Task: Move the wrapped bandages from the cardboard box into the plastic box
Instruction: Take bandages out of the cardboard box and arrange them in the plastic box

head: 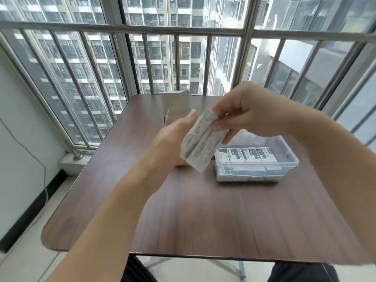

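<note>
I see a dark wood-grain table (pixel 203 210) filling the middle and lower frame, its metal legs (pixel 234 265) showing at the bottom edge. Across the top runs a steel railing (pixel 122 30) before windows, tower blocks (pixel 158 64) beyond. A thin cable (pixel 41 165) hangs down the white wall at left.

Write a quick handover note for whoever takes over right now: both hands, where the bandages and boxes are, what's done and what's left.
Left hand: holds the lower end of a small stack of wrapped bandages, above the table.
Right hand: pinches the stack's top end.
Cardboard box: open, at the far side of the table; contents hidden.
Plastic box: on the right, already holds rows of bandages.
Done: most of the plastic box is filled.
Left: put this stack in the plastic box, then check the cardboard box.
</note>
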Motion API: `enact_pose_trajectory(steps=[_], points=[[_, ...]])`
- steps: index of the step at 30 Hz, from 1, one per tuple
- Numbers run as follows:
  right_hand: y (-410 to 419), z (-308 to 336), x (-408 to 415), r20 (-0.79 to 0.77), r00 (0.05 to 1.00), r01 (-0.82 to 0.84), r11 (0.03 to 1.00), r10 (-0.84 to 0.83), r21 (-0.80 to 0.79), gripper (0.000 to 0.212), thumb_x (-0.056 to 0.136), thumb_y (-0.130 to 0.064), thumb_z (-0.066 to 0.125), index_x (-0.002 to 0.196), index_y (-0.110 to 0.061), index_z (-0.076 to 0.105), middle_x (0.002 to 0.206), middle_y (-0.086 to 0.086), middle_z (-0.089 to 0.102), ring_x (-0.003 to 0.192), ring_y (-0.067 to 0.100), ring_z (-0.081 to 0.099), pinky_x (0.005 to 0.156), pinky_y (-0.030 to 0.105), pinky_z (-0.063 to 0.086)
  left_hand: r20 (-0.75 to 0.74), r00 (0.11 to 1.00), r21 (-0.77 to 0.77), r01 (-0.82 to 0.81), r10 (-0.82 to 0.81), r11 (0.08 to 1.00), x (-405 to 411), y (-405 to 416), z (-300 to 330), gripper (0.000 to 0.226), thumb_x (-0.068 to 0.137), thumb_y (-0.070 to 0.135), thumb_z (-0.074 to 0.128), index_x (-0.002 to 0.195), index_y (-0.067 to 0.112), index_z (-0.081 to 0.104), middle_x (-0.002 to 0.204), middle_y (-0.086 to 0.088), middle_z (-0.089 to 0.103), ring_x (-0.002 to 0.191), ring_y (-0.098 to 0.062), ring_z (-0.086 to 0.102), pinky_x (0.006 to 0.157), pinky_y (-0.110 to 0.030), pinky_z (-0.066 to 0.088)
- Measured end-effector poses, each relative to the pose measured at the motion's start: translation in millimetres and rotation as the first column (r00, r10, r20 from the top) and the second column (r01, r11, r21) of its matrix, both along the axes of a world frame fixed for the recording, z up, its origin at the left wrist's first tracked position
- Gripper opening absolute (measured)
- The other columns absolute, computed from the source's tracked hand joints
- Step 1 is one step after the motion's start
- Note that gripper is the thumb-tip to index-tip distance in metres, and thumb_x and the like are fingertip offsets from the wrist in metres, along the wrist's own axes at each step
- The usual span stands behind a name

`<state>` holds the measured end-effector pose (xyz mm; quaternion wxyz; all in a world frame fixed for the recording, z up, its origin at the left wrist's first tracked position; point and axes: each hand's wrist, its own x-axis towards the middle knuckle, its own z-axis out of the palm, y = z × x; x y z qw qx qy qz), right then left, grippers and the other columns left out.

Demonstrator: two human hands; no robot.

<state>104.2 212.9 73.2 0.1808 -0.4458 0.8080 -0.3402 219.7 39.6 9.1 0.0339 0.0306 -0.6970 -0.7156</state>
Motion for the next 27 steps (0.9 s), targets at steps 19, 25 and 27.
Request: enact_pose_trajectory(steps=[19, 25, 27], points=[[13.1, -107.1, 80.2, 0.577, 0.749, 0.652, 0.516, -0.324, -0.556, 0.047, 0.075, 0.01, 0.079, 0.117, -0.008, 0.067, 0.092, 0.01, 0.075, 0.082, 0.022, 0.074, 0.069, 0.034, 0.062, 0.121, 0.981, 0.399, -0.185, 0.149, 0.898, 24.4, 61.2, -49.9, 0.057, 0.104, 0.048, 0.031, 0.121, 0.004, 0.064, 0.079, -0.016, 0.071, 0.056, -0.023, 0.062, 0.039, -0.027, 0.043], [15.2, -107.9, 89.2, 0.636, 0.716, 0.679, 0.499, -0.288, -0.538, 0.045, 0.076, 0.009, 0.078, 0.116, -0.005, 0.065, 0.091, 0.007, 0.078, 0.084, 0.021, 0.076, 0.056, 0.033, 0.062, 0.087, 0.987, 0.446, -0.16, 0.135, 0.88, 25.6, 68.2, -52.0, 0.04, 0.108, 0.034, 0.032, 0.119, 0.012, 0.064, 0.086, -0.007, 0.073, 0.063, -0.021, 0.065, 0.044, -0.031, 0.05], [14.6, -110.3, 92.2, 0.633, 0.713, 0.685, 0.494, -0.301, -0.536, 0.044, 0.076, 0.009, 0.079, 0.115, -0.005, 0.065, 0.09, 0.009, 0.078, 0.083, 0.022, 0.075, 0.055, 0.033, 0.061, 0.057, 0.988, 0.414, -0.154, 0.143, 0.897, 26.9, 70.0, -53.3, 0.035, 0.108, 0.031, 0.033, 0.117, 0.018, 0.064, 0.09, -0.005, 0.074, 0.066, -0.021, 0.068, 0.045, -0.031, 0.053]])
